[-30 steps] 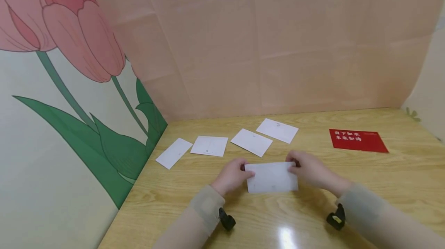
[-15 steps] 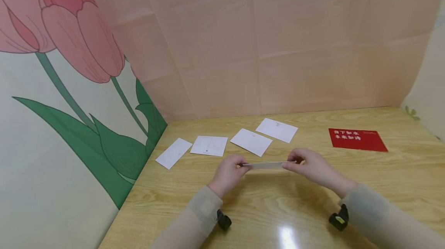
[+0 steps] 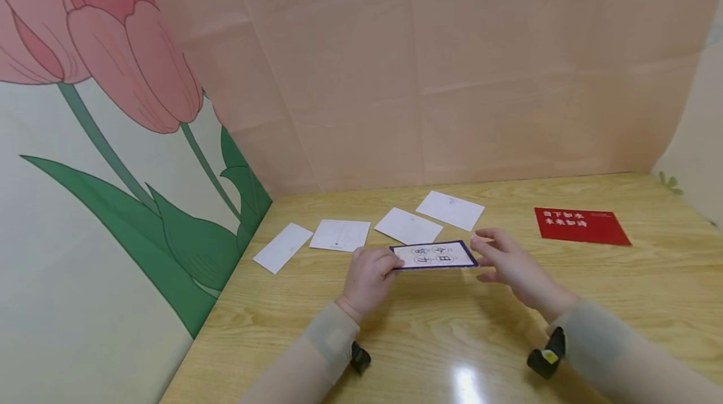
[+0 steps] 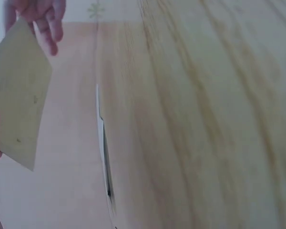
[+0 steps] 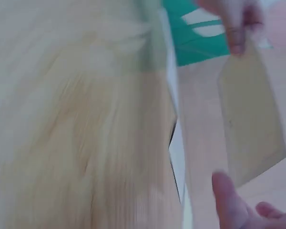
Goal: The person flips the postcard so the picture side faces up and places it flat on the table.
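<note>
Left hand [image 3: 369, 276] pinching left short edge of white rectangular card with dark blue border and printed characters [image 3: 433, 255], thumb and fingers curled on it. Card raised off light wood-grain tabletop [image 3: 649, 291], printed face up, roughly level, tilted slightly toward camera. Right hand [image 3: 508, 263] just off card's right edge, fingers relaxed and spread, gripping nothing; fingertips near right corner, contact unclear in head view. In right wrist view, plain pale back of card [image 5: 252, 119] seen from below, right-hand fingers [image 5: 231, 205] loose and apart from it, left-hand fingertip [image 5: 236, 33] on far edge. In left wrist view, same pale underside [image 4: 19, 100] held at lower left, right hand [image 4: 38, 16] beyond far corner, blurred.

Behind card, row of four plain white rectangular cards lying flat on table: far-left one [image 3: 282, 248] angled, next [image 3: 341, 236] nearly square-on, third [image 3: 408, 226] partly behind held card, fourth [image 3: 450, 210] farthest back. Red rectangular card with white characters [image 3: 582, 226] flat on table, well apart to the right. Beige sleeves [image 3: 330, 335] on both forearms, small black wrist-mounted cameras [image 3: 542, 357] under each. Pink paper backdrop [image 3: 452, 65] behind table, tulip mural with pink flower and green leaves [image 3: 130, 59] on left wall. Wrist views motion-blurred, detail limited.
</note>
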Demonstrator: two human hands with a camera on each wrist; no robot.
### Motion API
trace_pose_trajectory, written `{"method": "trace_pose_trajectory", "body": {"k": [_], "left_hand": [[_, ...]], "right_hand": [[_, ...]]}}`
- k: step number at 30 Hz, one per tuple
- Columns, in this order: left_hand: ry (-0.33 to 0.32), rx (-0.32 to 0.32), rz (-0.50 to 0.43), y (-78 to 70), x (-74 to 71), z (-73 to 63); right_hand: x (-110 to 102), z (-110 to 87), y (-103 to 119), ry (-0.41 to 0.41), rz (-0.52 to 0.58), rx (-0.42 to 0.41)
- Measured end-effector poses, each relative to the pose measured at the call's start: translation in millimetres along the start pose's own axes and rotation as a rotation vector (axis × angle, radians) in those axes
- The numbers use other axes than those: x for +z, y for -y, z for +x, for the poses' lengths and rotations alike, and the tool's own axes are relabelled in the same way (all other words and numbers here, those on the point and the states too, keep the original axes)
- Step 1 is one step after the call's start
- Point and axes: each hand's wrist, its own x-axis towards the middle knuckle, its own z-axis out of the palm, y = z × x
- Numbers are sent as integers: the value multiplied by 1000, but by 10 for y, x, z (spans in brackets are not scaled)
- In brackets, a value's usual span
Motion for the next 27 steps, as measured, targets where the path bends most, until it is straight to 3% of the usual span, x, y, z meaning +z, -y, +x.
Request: {"method": "trace_pose_trajectory", "body": {"k": [4,7,12,18,20,22,27], "left_hand": [[-32,89,67,5,-17,1],[-24,123,95,2,-23,-3],[27,125,82,-11,-36,-11],[92,67,26,-22,-20,0],[122,10,-22,-24,-13,6],[151,-96,-103,-27,-15,15],[134,-511,-440,-31,-25,76]], "right_hand": [[-7,12,-8,111,324,91],[-22,42,-17,144,443,135],[-18,93,-32,126,452,140],[-21,100,-45,110,393,125],[-23,98,-46,109,383,124],[-31,96,-48,105,369,123],[-50,85,-52,92,332,134]]}}
